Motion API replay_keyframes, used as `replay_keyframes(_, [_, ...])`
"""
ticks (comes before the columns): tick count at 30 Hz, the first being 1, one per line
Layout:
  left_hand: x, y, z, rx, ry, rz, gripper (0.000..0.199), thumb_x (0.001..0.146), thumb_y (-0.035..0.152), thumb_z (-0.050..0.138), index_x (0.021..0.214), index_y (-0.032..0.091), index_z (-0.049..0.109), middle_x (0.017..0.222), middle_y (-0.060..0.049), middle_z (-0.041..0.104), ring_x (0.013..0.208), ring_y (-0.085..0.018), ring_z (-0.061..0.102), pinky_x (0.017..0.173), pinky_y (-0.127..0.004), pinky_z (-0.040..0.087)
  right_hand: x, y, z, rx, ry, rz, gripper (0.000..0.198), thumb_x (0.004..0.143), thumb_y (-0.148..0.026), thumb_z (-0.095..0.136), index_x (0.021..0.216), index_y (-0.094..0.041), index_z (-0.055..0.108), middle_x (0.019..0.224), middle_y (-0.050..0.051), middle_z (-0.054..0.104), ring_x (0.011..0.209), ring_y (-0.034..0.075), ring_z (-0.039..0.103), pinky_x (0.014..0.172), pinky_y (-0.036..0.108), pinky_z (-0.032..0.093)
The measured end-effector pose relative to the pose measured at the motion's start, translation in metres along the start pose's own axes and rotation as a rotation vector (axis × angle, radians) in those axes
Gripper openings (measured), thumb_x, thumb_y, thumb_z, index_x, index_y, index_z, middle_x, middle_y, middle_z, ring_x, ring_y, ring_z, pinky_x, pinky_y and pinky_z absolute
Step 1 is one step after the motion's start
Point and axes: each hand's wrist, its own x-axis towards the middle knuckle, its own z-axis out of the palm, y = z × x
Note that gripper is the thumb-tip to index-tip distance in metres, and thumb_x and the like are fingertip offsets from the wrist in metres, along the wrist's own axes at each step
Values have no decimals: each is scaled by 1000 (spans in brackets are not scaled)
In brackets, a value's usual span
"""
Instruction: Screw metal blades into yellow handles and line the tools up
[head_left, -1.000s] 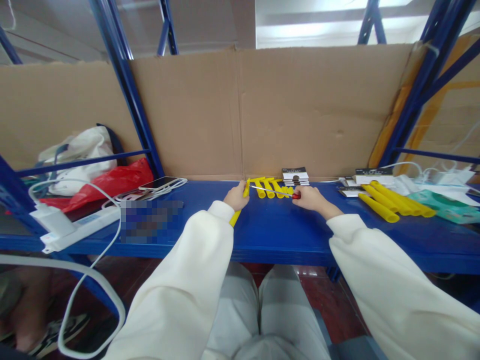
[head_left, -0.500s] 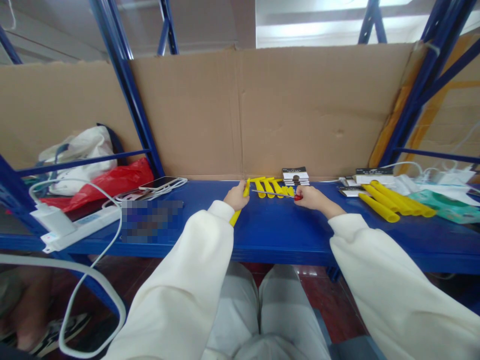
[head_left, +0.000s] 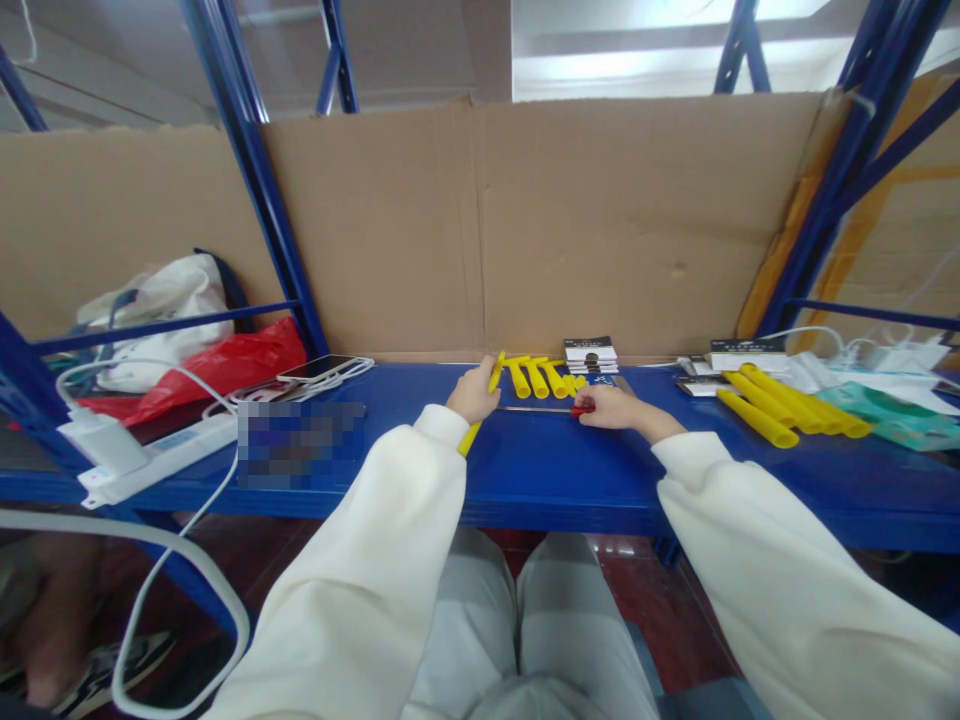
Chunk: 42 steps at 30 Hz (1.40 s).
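Yellow tube (head_left: 470, 438) gripped in left hand (head_left: 472, 393), slanted over blue surface (head_left: 555, 475). Red-handled tool (head_left: 580, 410) grasped in right hand (head_left: 609, 408), thin metal shaft pointed toward left hand. Shorter-looking yellow pieces (head_left: 537, 380) laid behind shaft.

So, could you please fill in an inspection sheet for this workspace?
Surface: blue table; spills, nothing seen.
Job's things: yellow tube in hand; row of yellow tubes just beyond; more tubes at right; red-handled tool with thin shaft.
Clutter: phone, red bag and pale bag at left; green packet at right.
Hands: left hand closed around the yellow tube; right hand closed on the tool's handle, shaft pointing left.
Cables: white cable looping at lower left; power strip at the table's left end.
Surroundings: cardboard panel behind; blue frame; another person's shoe, lower left.
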Motion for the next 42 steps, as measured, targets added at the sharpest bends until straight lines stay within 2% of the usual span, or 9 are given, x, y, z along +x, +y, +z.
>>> replay_keyframes(6, [2,16,-1,55,-82,156,43,88,11,56,130,20,52,122,-14,70,119,-31,66,100,-39,50,3,1,5,159,52,-1,19,78,-13,65,96,-17,71,89,6,75,80,19,69,78,30,54])
replay_keyframes(11, [7,39,3,31,-134,284,45,87,9,57,130,19,51,128,-15,68,120,-29,65,103,-40,49,8,-2,8,386,182,-64,14,88,-26,63,96,-17,70,94,7,75,88,19,69,89,37,54])
replay_keyframes(15, [12,58,11,13,-158,377,41,86,8,56,126,18,52,127,-15,68,120,-30,65,102,-41,49,15,1,10,560,346,-97,16,87,-33,63,93,-18,68,97,8,74,88,19,69,87,37,55])
replay_keyframes(19, [14,72,15,-11,-165,423,41,85,4,53,123,18,51,125,-13,68,120,-28,65,101,-40,49,16,3,8,692,395,-116,27,85,-46,65,82,-20,63,84,6,71,79,18,67,81,35,56])
replay_keyframes(23, [15,79,16,-16,-171,409,42,84,3,53,123,18,49,126,-14,67,120,-30,64,101,-40,49,13,1,4,734,419,-106,31,84,-50,65,74,-21,57,74,3,67,72,17,65,77,33,56])
replay_keyframes(31, [16,82,31,-79,-144,334,41,85,7,56,123,21,50,124,-13,68,117,-30,65,101,-45,50,13,3,2,718,410,-76,22,83,-40,63,73,-22,54,67,1,65,68,17,63,73,33,55])
replay_keyframes(35, [15,77,35,-151,-73,263,39,85,8,57,121,20,51,116,-12,70,112,-28,67,99,-43,51,15,10,2,627,432,-38,13,82,-31,57,74,-22,54,68,1,66,67,16,62,72,31,54])
replay_keyframes(39, [15,69,31,-254,26,163,34,85,9,59,116,18,53,114,-13,71,114,-27,67,99,-39,51,15,24,0,423,492,63,9,78,-25,53,70,-21,55,68,1,66,69,17,61,72,29,51])
replay_keyframes(42, [16,63,30,-331,46,104,34,84,9,61,116,18,55,118,-10,71,116,-23,67,102,-37,51,12,33,-2,298,450,160,10,76,-23,53,67,-21,57,70,3,67,71,18,61,72,28,49])
